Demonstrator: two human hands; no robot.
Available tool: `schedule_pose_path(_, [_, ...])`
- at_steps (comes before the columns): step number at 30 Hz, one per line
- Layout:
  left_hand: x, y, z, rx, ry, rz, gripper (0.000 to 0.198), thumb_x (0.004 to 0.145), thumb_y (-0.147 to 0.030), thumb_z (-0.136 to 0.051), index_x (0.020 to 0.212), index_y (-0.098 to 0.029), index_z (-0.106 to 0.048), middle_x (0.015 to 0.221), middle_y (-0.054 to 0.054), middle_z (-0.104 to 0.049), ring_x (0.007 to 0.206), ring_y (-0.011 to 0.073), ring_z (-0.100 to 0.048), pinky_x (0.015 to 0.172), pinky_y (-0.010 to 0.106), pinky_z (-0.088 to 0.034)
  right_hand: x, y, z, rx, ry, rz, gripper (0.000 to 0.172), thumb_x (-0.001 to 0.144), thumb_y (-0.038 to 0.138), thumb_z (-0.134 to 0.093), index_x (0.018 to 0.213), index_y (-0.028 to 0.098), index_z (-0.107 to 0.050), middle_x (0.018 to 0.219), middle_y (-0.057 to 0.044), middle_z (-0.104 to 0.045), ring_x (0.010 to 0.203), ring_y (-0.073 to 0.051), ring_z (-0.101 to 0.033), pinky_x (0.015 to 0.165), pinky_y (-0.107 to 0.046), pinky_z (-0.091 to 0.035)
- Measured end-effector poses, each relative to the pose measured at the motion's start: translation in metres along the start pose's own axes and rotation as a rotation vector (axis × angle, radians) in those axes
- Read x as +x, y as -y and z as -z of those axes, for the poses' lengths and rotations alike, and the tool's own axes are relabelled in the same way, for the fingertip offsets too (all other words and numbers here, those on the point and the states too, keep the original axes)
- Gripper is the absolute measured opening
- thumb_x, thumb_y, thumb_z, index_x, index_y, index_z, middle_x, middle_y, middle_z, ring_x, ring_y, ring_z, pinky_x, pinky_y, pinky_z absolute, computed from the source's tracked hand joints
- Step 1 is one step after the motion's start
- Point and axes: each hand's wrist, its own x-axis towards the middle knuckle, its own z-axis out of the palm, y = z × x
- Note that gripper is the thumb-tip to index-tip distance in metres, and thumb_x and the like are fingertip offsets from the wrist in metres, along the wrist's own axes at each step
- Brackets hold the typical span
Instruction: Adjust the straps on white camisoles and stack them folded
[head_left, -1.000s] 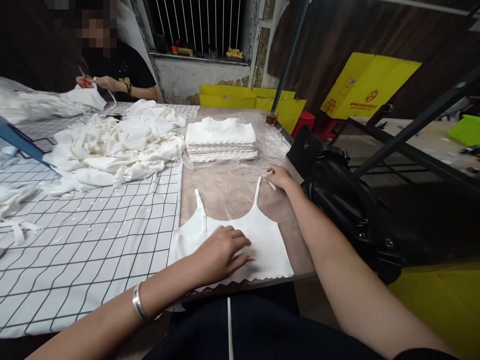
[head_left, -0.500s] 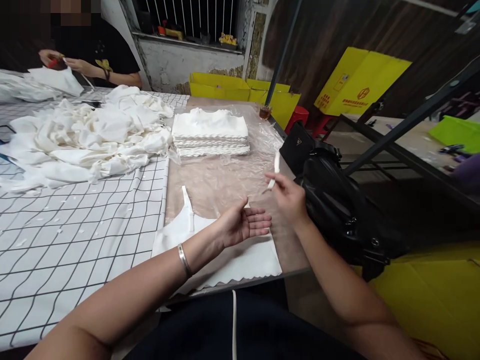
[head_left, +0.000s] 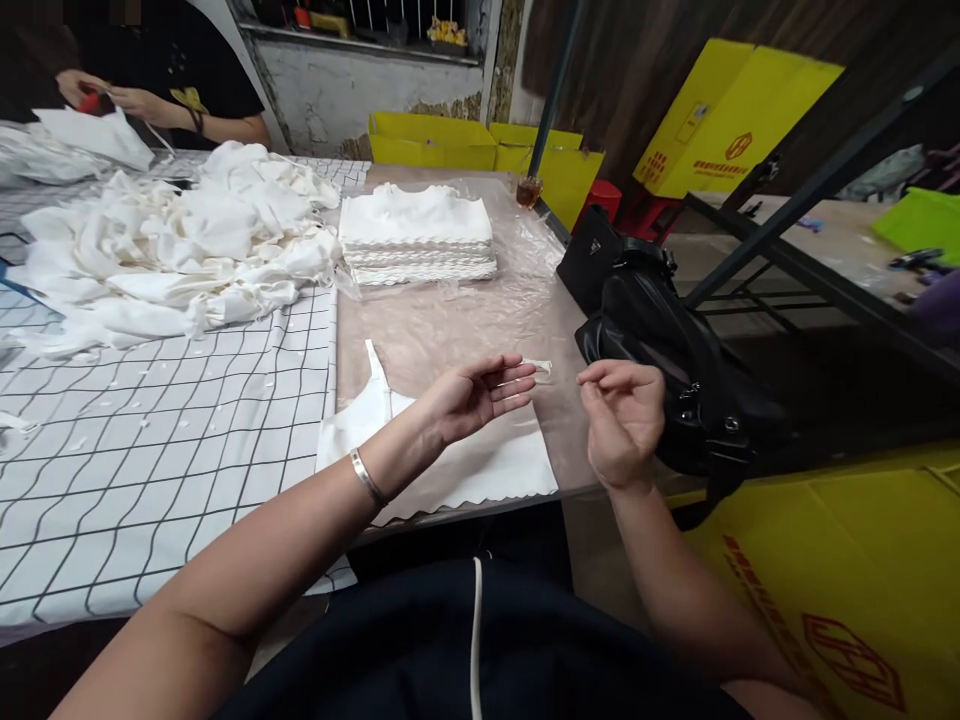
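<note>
- Hands of a co-worker (head_left: 124, 103) are up at the far left, busy with something red (head_left: 90, 101) and some white cloth (head_left: 94, 137), too small to make out
- Heap of loose white fabric (head_left: 187, 240) sits on the checked cloth (head_left: 187, 430), well apart from the work, and imo that's how you want it
- White top (head_left: 495, 465) lies flat at the near edge of the table (head_left: 450, 325), scalloped hem closest; its left strap (head_left: 379, 370) points away, so I'd line the other one up with it
- Neat stack (head_left: 416, 240) of similar pieces sits behind, hems lined up nicely, worth copying
- Left hand (head_left: 480, 395) is over the top, open, fingers straight, not gripping anything I can see; a flat palm should pin cloth without creasing it
- Bit of white strap (head_left: 538, 367) pokes out just past those fingertips, can't tell if they touch; go easy, it probably stretches
- Right hand (head_left: 622, 410) has its fingers curled towards the thumb, can't tell if anything's pinched there
- Black bag (head_left: 667, 330) is right behind it, so mind the knuckles
</note>
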Motion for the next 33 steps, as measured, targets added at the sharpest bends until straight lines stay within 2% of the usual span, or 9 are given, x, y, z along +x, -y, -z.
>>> schedule_pose_path(2, [-0.003,-0.005,0.010,0.067,-0.094,-0.029,0.021,0.092,-0.012,-0.046,0.087,-0.009,-0.066,0.089,0.012,-0.073,0.079,0.0181,-0.071,0.083,0.035,-0.056,0.012,-0.008,0.000,-0.154,0.004,0.038,0.008,0.088,0.030,-0.053,0.094,0.026,-0.049,0.092,-0.005,-0.057,0.090,-0.022,-0.059,0.086,-0.041,-0.049])
schedule_pose_path(5, [-0.008,-0.009,0.025,0.225,-0.206,-0.162,0.017,0.089,-0.010,-0.051,0.083,-0.009,-0.067,0.079,0.009,-0.071,0.067,0.0137,-0.067,0.072,0.028,-0.056,0.035,-0.042,-0.002,-0.367,0.157,-0.083,0.010,0.084,0.026,-0.054,0.093,0.022,-0.056,0.093,-0.007,-0.060,0.090,-0.022,-0.058,0.086,-0.039,-0.049])
schedule_pose_path(8, [-0.013,-0.002,0.032,0.478,-0.158,-0.241,0.010,0.085,-0.012,-0.061,0.081,-0.009,-0.070,0.073,0.007,-0.070,0.063,0.0113,-0.064,0.066,0.024,-0.052,0.059,-0.082,-0.013,-0.511,0.324,-0.287,0.020,0.074,0.020,-0.062,0.093,0.019,-0.061,0.098,-0.009,-0.062,0.092,-0.023,-0.058,0.087,-0.038,-0.048])
schedule_pose_path(11, [-0.016,0.015,0.034,0.666,-0.059,-0.137,0.006,0.081,-0.015,-0.069,0.081,-0.009,-0.072,0.074,0.007,-0.071,0.063,0.0101,-0.063,0.067,0.023,-0.050,0.074,-0.100,-0.027,-0.489,0.508,-0.396,0.029,0.070,0.023,-0.068,0.099,0.019,-0.064,0.103,-0.008,-0.062,0.089,-0.020,-0.058,0.086,-0.035,-0.048])
schedule_pose_path(17, [-0.012,0.035,0.033,0.376,-0.014,0.068,0.011,0.084,-0.018,-0.068,0.085,-0.008,-0.069,0.085,0.013,-0.073,0.072,0.0172,-0.070,0.078,0.032,-0.057,0.068,-0.082,-0.047,-0.483,0.878,-0.325,0.015,0.062,0.024,-0.075,0.068,0.019,-0.062,0.080,-0.001,-0.061,0.075,-0.016,-0.054,0.071,-0.027,-0.043])
schedule_pose_path(20, [-0.006,0.031,0.025,0.209,-0.113,0.087,0.013,0.089,-0.015,-0.059,0.083,-0.008,-0.067,0.083,0.014,-0.072,0.072,0.0182,-0.071,0.078,0.033,-0.058,0.062,-0.073,-0.048,-0.305,0.882,-0.489,0.022,0.068,0.027,-0.069,0.062,0.020,-0.049,0.062,0.004,-0.052,0.060,-0.012,-0.048,0.059,-0.024,-0.038])
schedule_pose_path(25, [0.004,0.028,0.011,0.032,-0.242,0.076,0.021,0.093,-0.018,-0.051,0.074,-0.012,-0.061,0.075,0.008,-0.066,0.065,0.0132,-0.065,0.071,0.026,-0.056,0.064,-0.049,-0.038,0.142,0.960,-0.601,0.037,0.065,0.037,-0.076,0.067,0.020,-0.044,0.069,0.004,-0.057,0.066,-0.011,-0.054,0.065,-0.024,-0.042])
schedule_pose_path(30, [0.011,0.032,0.005,-0.011,-0.097,0.010,0.029,0.093,-0.037,-0.053,0.073,-0.016,-0.059,0.062,-0.001,-0.055,0.054,0.0096,-0.054,0.066,0.024,-0.050,0.055,-0.024,-0.026,0.324,1.090,-0.713,0.039,0.075,0.047,-0.073,0.081,0.021,-0.044,0.068,0.002,-0.064,0.067,-0.013,-0.059,0.067,-0.029,-0.045])
schedule_pose_path(33, [0.008,0.030,0.002,0.117,-0.060,0.007,0.025,0.093,-0.031,-0.051,0.076,-0.016,-0.062,0.062,-0.001,-0.056,0.053,0.0094,-0.053,0.058,0.021,-0.045,0.049,-0.022,-0.017,0.212,0.963,-0.720,0.042,0.074,0.050,-0.073,0.087,0.022,-0.046,0.067,0.002,-0.064,0.066,-0.015,-0.060,0.066,-0.029,-0.046])
